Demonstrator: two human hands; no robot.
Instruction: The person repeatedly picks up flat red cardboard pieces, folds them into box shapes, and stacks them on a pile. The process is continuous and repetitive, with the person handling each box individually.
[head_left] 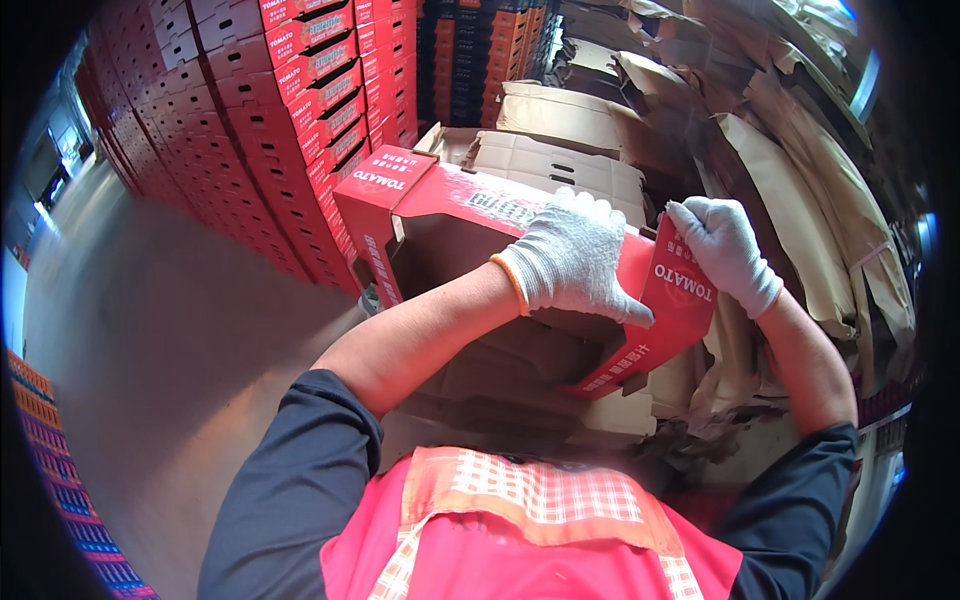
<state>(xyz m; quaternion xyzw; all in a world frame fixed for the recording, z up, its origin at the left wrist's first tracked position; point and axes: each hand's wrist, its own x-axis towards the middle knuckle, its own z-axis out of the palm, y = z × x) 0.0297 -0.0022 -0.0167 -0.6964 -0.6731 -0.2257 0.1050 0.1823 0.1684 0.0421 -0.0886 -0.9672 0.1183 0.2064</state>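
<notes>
Cartons point(285, 130) and cardboard point(580, 115) crowd behind; left hand point(575, 258) and right hand point(724, 250) clamp red box point(452, 200).

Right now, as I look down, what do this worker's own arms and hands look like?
The left hand and right hand wear pale grey knitted gloves; an orange band edges the left cuff. Dark sleeves end near the elbows, with forearms bare.

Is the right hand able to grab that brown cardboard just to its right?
Probably yes: nothing visible separates the right hand from the brown cardboard, though its fingers seem to be holding the red cardboard box and would need freeing.
</notes>
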